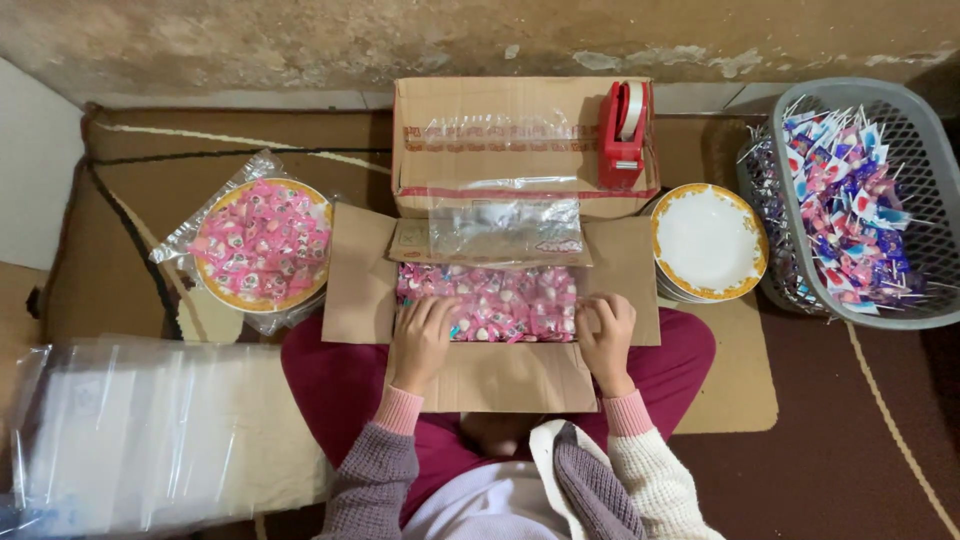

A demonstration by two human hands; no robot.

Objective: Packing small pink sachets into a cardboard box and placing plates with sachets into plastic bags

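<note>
An open cardboard box [360, 270] rests on my lap, filled with several small pink-wrapped candies [500, 300]. My left hand [422, 340] lies at the box's left near edge, fingers spread over the candies. At the right near edge my right hand [607, 335] curls its fingers down onto the candies. Neither hand clearly holds a piece. A clear plastic bag [505, 228] lies on the far flap.
A sealed cardboard box [500, 140] behind carries a red tape dispenser [624, 130]. Left: a bagged plate of pink candies [262, 243] and a stack of clear bags [140, 430]. Right: stacked white plates [708, 240] and a grey basket [930, 170] of lollipops [850, 210].
</note>
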